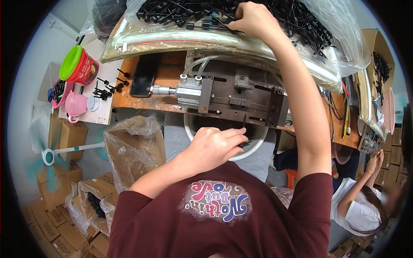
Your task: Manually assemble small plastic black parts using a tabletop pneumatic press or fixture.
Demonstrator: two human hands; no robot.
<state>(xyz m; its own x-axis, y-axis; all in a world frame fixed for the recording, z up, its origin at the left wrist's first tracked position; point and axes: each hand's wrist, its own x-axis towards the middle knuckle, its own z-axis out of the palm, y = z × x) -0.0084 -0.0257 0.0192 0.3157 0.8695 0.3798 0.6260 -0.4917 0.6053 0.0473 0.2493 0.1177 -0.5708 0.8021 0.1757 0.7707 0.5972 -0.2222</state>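
Observation:
My right hand point(256, 19) reaches over the far tray, its fingers pinched at the near side of a heap of black stemmed plastic parts point(185, 13). A part seems to be between those fingertips, partly hidden by them. Just below the front of the metal fixture point(241, 96), my left hand point(215, 144) holds a thin black stemmed part point(245, 124) upright at its fingertips. Under that hand is a white round basin point(259, 148) with dark pieces inside, mostly hidden. On the fixture sits a silver pneumatic cylinder point(189, 94) with clear tubes.
Left on the bench lie a dark phone point(144, 76), loose black parts point(103, 92), a red bucket with a green rim point(81, 64) and a pink cup point(76, 104). A plastic-lined carton point(133, 146) and a fan point(48, 157) stand lower left. Another person point(359, 204) works at right.

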